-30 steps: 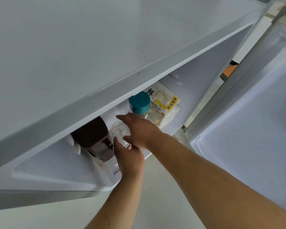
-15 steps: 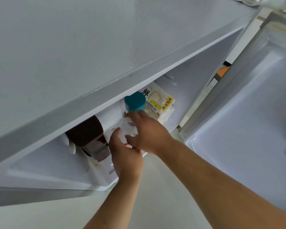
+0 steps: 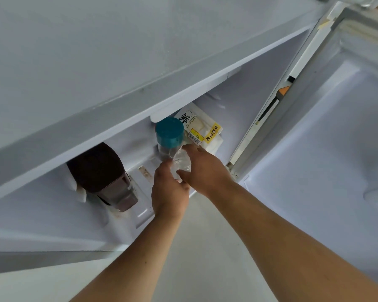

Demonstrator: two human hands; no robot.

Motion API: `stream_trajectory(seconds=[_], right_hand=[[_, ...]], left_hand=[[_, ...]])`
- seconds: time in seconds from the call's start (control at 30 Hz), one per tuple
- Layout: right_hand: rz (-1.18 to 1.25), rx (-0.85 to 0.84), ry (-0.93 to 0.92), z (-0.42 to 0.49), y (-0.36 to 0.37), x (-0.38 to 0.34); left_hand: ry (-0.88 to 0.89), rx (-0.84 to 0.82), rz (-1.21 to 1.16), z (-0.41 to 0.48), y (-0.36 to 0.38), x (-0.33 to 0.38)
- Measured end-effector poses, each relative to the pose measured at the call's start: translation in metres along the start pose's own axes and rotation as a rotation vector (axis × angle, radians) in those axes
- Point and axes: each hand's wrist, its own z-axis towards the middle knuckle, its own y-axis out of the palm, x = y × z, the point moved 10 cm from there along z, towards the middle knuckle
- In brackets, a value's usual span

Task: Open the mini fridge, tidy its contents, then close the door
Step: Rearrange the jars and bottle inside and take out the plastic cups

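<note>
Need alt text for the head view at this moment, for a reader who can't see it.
Both hands, left hand and right hand, hold a small clear container at the open mini fridge. Inside stand a teal-capped jar, a dark brown container to its left, and a packaged loaf behind; the door is swung open at right.

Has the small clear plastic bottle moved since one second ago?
Yes. The clear bottle, held by both hands, moved right, from beside the dark brown container toward the teal-capped jar.
</note>
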Motion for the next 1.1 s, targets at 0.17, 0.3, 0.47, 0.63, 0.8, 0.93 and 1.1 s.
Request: stream_trajectory(seconds=[0.17, 0.3, 0.47, 0.63, 0.8, 0.93, 1.1], right_hand=[[-0.018, -0.050, 0.014, 0.003, 0.013, 0.007], [-0.033, -0.031, 0.006, 0.001, 0.011, 0.007], [-0.143, 0.057, -0.020, -0.018, -0.012, -0.002], [-0.039, 0.167, -0.082, -0.024, -0.048, -0.044], [0.256, -0.057, -0.067, -0.001, -0.036, -0.104], [0.343, -0.276, -0.058, 0.010, -0.015, -0.140], [0.315, -0.338, -0.092, 0.010, -0.009, -0.153]], left_hand=[[0.009, 0.022, 0.019, 0.001, 0.005, -0.006], [0.015, 0.002, 0.035, 0.001, 0.006, -0.003], [-0.035, -0.015, -0.036, -0.016, -0.009, 0.000], [-0.091, 0.076, -0.298, -0.056, -0.048, 0.011], [-0.476, 0.243, -0.818, -0.078, -0.077, -0.021], [-0.532, 0.359, -0.929, -0.072, -0.094, -0.026], [-0.536, 0.387, -0.887, -0.063, -0.103, -0.027]])
